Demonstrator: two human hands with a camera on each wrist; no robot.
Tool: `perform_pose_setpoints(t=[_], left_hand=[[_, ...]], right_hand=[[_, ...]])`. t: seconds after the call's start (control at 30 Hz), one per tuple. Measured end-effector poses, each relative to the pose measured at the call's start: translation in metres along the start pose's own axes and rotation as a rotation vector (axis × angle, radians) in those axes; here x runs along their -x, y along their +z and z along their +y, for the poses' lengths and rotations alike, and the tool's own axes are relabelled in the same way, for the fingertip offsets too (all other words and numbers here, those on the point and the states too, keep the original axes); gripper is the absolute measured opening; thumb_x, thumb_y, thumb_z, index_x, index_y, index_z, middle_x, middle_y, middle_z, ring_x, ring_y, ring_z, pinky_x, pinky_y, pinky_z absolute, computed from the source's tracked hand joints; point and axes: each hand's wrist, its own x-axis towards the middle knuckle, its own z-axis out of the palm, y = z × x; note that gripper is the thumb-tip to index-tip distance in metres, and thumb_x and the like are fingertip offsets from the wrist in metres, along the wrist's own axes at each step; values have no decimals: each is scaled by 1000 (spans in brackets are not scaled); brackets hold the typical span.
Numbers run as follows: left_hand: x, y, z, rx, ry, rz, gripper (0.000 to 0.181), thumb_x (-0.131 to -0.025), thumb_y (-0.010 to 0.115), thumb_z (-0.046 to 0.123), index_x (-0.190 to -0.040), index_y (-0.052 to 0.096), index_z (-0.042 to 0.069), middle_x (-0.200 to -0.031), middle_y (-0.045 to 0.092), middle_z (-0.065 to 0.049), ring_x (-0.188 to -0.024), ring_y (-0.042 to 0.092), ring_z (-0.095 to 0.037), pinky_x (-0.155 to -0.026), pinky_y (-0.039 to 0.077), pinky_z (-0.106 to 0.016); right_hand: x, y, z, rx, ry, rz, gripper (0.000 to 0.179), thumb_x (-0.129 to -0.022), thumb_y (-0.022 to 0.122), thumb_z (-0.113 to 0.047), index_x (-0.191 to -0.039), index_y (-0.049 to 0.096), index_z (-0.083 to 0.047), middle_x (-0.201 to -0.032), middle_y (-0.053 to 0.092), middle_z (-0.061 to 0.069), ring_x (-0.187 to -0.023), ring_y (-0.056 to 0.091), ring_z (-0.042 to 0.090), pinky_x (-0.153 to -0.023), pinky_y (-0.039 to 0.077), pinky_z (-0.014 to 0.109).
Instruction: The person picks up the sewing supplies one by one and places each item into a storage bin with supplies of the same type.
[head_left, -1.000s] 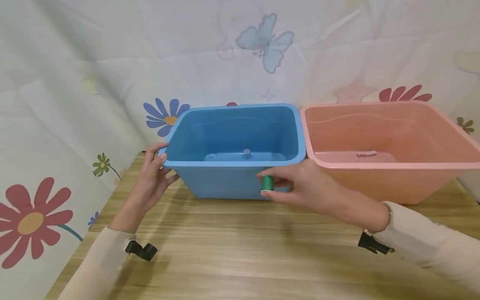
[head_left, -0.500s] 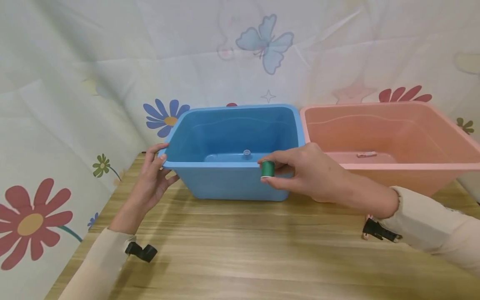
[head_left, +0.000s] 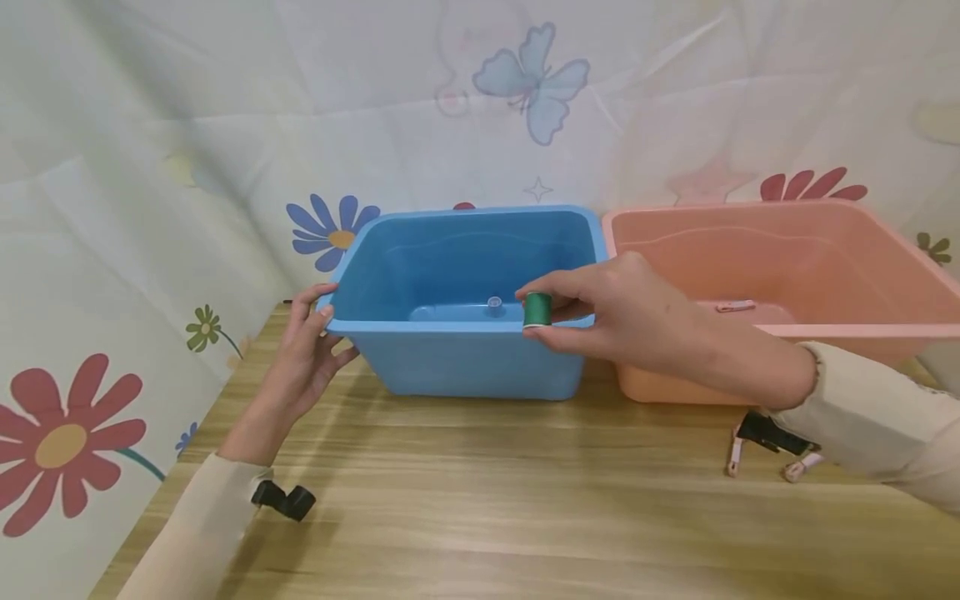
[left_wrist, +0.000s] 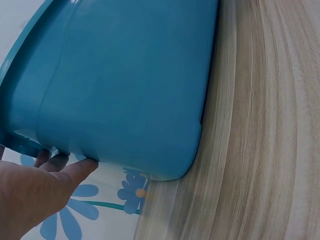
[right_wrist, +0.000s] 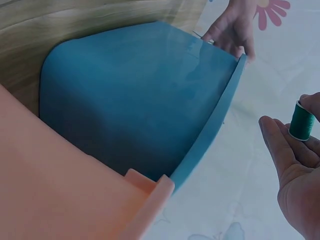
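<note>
My right hand (head_left: pixel 637 312) pinches a spool of green thread (head_left: pixel 537 309) between thumb and fingers, over the front rim of the blue bin (head_left: pixel 465 362). In the right wrist view the green spool (right_wrist: pixel 301 122) shows its pale ends. My left hand (head_left: pixel 303 354) holds the bin's left rim at the front corner, thumb on the rim and the other fingers around its outside. The left wrist view shows left-hand fingers (left_wrist: pixel 75 170) against the blue wall. A small clear round object (head_left: pixel 494 305) lies on the bin's floor.
Close against the blue bin's right side stands a pink bin (head_left: pixel 825 329) with a small pink clip-like item (head_left: pixel 735 306) inside. Similar pink items (head_left: pixel 734 454) lie on the wooden table (head_left: pixel 480 500) below my right wrist. A patterned curtain (head_left: pixel 412 100) hangs behind.
My right hand has risen with the green thread spool, from in front of the blue bin's wall to its rim. Pink items by the right wrist have come into view. The left hand stays put.
</note>
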Motion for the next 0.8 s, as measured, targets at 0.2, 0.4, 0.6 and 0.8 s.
perform_pose_setpoints(t=[0.2,0.4,0.6,0.8], left_hand=[[0,-1,0,8,6,-4,32,-108,44,22,-139,39,31,-162,17,-6,-141,36,-38,-93,52,-40],[-2,-1,1,-5,18,-13,32,-109,44,22,-139,40,32,-161,18,-6,-141,37,-38,-94,52,-40],[-3,-1,0,2,21,-27,32,-109,43,21,-139,40,32,-161,17,-6,-140,38,-38,-95,50,-41],[-1,-2,-2,4,22,-18,32,-109,43,21,-139,40,31,-161,17,-6,-140,38,-39,-93,52,-40]], right_hand=[[-3,-6,0,21,24,-6,34,-85,84,-21,-115,75,-8,-89,76,-3,-82,75,9,-76,59,32],[-7,-11,1,47,5,9,33,-84,84,-19,-113,75,-7,-87,76,-3,-79,75,10,-71,59,31],[-11,-13,1,68,-16,7,31,-85,83,-18,-114,76,-7,-89,77,-2,-81,76,12,-71,59,33],[-19,-14,4,113,-82,41,28,-85,84,-18,-110,77,-8,-90,78,-3,-80,75,8,-60,50,24]])
